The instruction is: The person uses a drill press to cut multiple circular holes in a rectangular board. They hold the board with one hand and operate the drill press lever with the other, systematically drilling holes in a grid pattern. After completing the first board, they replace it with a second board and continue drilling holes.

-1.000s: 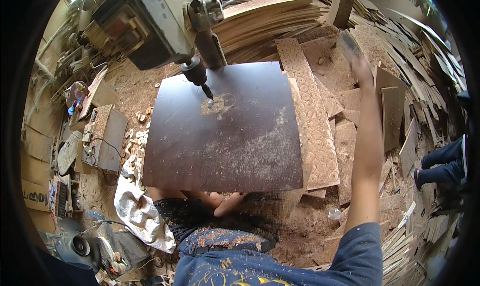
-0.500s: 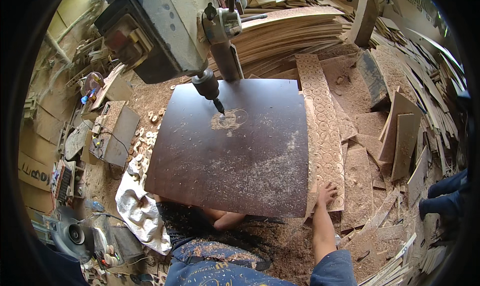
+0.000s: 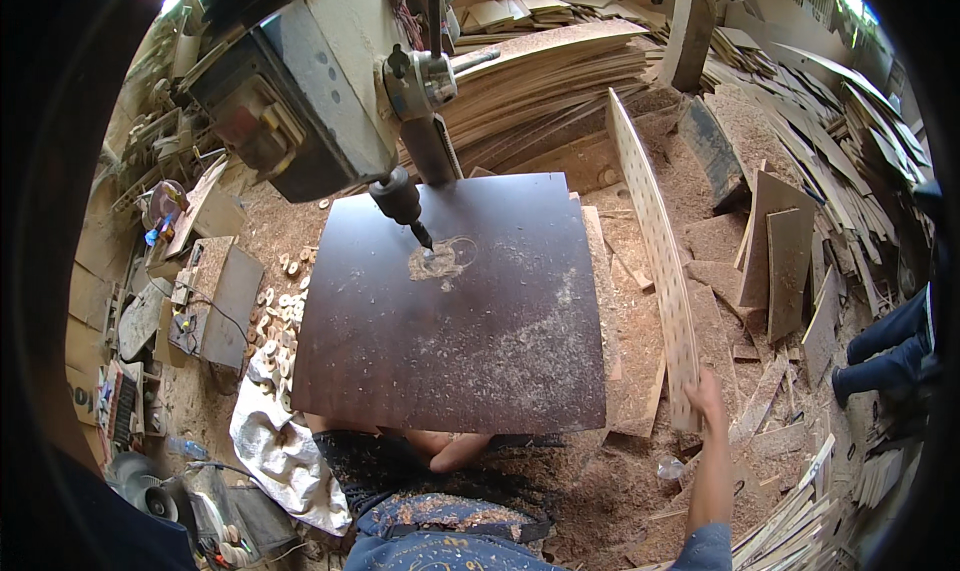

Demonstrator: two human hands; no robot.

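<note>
Here the right hand [image 3: 707, 396] is gripping the near end of a long, pale plank [image 3: 655, 251], its fingers closing around the edge. The plank is sitting to the right of the dark panel [image 3: 370, 331], apart from it, tipping up steeply on its long side and showing a dotted face toward the panel. Its near end is lying close to level with the panel's near right corner, its far end is reaching beyond the panel's far edge, and whether its lower edge is touching the ground I cannot tell. As for the left hand, I cannot tell what it is doing, out of sight as it is.

Over the panel's far half, a drill bit [image 3: 424, 235] is pointing down from its chuck [image 3: 398, 199], hanging right at a pale, scraped patch [image 3: 435, 259]; whether the tip is touching, I cannot tell. Sawdust is speckling the panel, thickest toward its near right. Left of the panel, small wooden rings [image 3: 283, 321] are lying in a heap, with a white sack [image 3: 285, 451] crumpling just nearer. Behind the panel, thin sheets [image 3: 550, 71] are piling up; well off to its right, another person's legs [image 3: 890, 341] are showing.
</note>
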